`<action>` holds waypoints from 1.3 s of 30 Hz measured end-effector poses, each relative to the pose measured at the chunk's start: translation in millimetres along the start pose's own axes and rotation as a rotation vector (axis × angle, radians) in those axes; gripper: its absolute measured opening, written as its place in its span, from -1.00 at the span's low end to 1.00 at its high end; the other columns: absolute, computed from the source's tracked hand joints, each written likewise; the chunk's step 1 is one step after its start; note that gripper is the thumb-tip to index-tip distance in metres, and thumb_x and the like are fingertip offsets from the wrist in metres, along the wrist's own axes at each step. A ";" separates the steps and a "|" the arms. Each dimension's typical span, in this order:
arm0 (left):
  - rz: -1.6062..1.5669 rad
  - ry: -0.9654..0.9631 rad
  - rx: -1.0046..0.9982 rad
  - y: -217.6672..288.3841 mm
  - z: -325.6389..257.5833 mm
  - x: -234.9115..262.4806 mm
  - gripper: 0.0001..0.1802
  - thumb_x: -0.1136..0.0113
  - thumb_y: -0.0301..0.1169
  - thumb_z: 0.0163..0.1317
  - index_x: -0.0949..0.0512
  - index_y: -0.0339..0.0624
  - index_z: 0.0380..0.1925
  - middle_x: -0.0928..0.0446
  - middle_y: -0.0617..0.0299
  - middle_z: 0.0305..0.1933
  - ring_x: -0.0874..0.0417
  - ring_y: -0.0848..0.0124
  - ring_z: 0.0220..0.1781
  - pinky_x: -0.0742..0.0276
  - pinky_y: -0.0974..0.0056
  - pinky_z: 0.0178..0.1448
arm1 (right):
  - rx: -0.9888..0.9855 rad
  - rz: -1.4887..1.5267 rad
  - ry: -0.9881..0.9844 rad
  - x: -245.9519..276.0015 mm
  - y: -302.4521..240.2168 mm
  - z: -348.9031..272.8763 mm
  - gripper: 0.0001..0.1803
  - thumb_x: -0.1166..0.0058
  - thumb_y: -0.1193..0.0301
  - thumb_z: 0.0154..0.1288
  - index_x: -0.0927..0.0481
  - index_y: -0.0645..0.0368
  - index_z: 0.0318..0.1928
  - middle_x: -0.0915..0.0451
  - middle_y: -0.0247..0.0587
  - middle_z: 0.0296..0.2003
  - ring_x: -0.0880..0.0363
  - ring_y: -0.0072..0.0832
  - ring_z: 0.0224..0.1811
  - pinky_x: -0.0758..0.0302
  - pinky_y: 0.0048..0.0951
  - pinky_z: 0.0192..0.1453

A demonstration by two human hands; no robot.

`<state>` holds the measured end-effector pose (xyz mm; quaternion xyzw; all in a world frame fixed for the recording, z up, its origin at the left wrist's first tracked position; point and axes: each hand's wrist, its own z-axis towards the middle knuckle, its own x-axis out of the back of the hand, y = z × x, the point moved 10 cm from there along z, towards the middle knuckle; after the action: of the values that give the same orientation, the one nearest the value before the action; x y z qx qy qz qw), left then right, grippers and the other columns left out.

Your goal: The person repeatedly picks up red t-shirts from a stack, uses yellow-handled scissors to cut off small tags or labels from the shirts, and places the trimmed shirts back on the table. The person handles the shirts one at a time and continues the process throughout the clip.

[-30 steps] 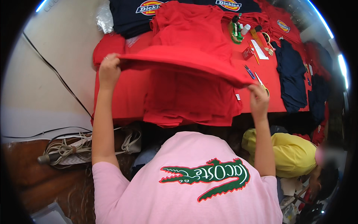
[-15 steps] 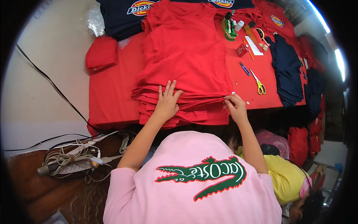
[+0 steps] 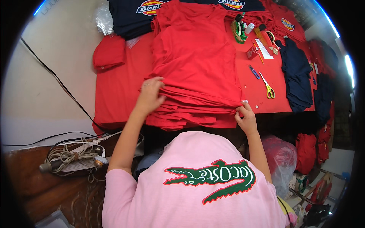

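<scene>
A stack of red sleeveless shirts lies in front of me, its hems layered loosely along the near side. My left hand rests at the stack's left edge, fingers bent over the cloth and thumb held apart from them. At the lower right corner, my right hand is closed in a pinch on the hem of a red shirt. A small white tag shows just above those fingers.
Yellow-handled scissors, a blue thread snipper and a green tape dispenser lie right of the stack. Dark blue garments hang over the table's right side. Bundled cables sit at lower left.
My left hand has slid left, from flat on the hems to the stack's left edge. The right hand stays at the corner. The person in yellow at lower right has mostly left view.
</scene>
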<state>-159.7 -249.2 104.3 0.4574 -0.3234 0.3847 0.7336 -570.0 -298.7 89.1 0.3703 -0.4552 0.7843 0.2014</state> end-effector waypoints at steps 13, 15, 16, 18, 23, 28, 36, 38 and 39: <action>0.052 -0.030 -0.189 32.1 14.6 -36.8 -0.87 -0.21 -0.58 0.12 -0.60 -0.10 -0.35 -0.64 0.15 0.06 -0.65 0.09 0.12 -0.57 0.03 0.18 | -0.213 0.273 -0.024 -38.4 33.1 -1.6 -0.75 -0.34 0.63 0.25 -0.73 0.21 -0.06 -0.61 -0.14 -0.09 -0.64 -0.34 -0.15 -0.58 -0.36 -0.08; 0.128 -0.007 -0.133 22.5 31.3 -9.3 -0.89 -0.21 -0.58 0.14 -0.60 -0.11 -0.35 -0.62 0.17 0.06 -0.63 0.09 0.12 -0.55 0.01 0.19 | -0.039 0.196 0.016 -13.2 -7.5 21.0 -0.76 -0.25 0.70 0.25 -0.74 0.24 -0.08 -0.62 -0.09 -0.10 -0.68 -0.19 -0.06 -0.61 -0.28 0.00; 0.146 -0.008 -0.128 15.3 35.5 -2.4 -0.86 -0.20 -0.61 0.12 -0.59 -0.12 -0.34 -0.61 0.17 0.06 -0.63 0.08 0.11 -0.55 0.00 0.18 | 0.004 0.178 0.009 -3.3 -28.6 31.3 -0.75 -0.22 0.71 0.24 -0.73 0.25 -0.08 -0.61 -0.07 -0.10 -0.69 -0.15 -0.04 -0.61 -0.26 0.02; 0.179 -0.005 -0.125 -0.1 43.0 8.6 -0.80 -0.19 -0.67 0.08 -0.56 -0.14 -0.31 -0.59 0.17 0.06 -0.63 0.05 0.09 -0.56 -0.02 0.16 | 0.159 0.086 -0.001 12.5 -63.4 46.4 -0.67 -0.14 0.75 0.21 -0.70 0.28 -0.03 -0.60 -0.02 -0.07 -0.67 -0.03 0.00 -0.63 -0.18 0.08; 0.212 -0.136 0.082 -45.2 33.2 -12.8 -0.53 -0.29 -0.65 0.02 -0.48 -0.06 -0.03 -0.55 0.14 0.03 -0.66 -0.03 0.04 -0.61 -0.07 0.10 | 0.321 -0.189 -0.018 21.3 -95.4 65.8 -0.68 -0.17 0.70 0.21 -0.65 0.21 -0.01 -0.61 -0.08 -0.06 -0.68 -0.06 -0.01 -0.65 -0.14 0.03; 0.296 -0.045 0.280 -50.5 34.2 -26.1 -0.52 -0.33 -0.50 0.10 -0.44 -0.03 0.05 -0.61 0.11 -0.09 -0.75 -0.05 -0.12 -0.62 -0.09 0.02 | 0.362 -0.228 0.015 38.1 -103.9 95.9 -0.75 -0.19 0.65 0.25 -0.65 0.15 -0.07 -0.61 -0.13 -0.06 -0.71 -0.08 -0.08 -0.66 -0.09 -0.06; 0.751 0.187 0.267 -96.8 110.3 106.7 -0.68 -0.15 -0.50 0.21 -0.67 0.02 -0.04 -0.72 0.12 -0.13 -0.77 0.04 -0.06 -0.51 -0.09 0.07 | 0.658 -0.176 0.210 139.3 -197.7 201.5 -0.70 -0.10 0.76 0.25 -0.68 0.22 -0.07 -0.66 -0.11 -0.05 -0.72 -0.09 -0.04 -0.66 -0.20 0.01; 0.690 0.388 0.177 -76.0 121.5 163.3 -0.59 -0.15 -0.55 0.15 -0.71 0.02 -0.01 -0.73 0.17 -0.06 -0.73 0.08 0.07 -0.47 -0.08 0.20 | 0.654 -0.180 0.279 158.6 -204.7 200.5 -0.69 -0.09 0.78 0.24 -0.68 0.23 -0.06 -0.66 -0.09 -0.04 -0.72 -0.09 -0.04 -0.66 -0.20 0.03; 0.656 0.456 0.133 -66.7 121.4 184.3 -0.54 -0.14 -0.57 0.12 -0.71 0.01 0.04 -0.73 0.18 -0.03 -0.71 0.10 0.13 -0.45 -0.07 0.27 | 0.670 -0.181 0.338 169.4 -203.4 193.3 -0.69 -0.09 0.78 0.23 -0.68 0.22 -0.08 -0.66 -0.09 -0.05 -0.72 -0.09 -0.08 -0.66 -0.17 -0.02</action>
<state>-26.0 -330.5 273.7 0.2794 -0.2555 0.7102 0.5936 -469.6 -366.5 393.6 0.3199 -0.0994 0.9186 0.2097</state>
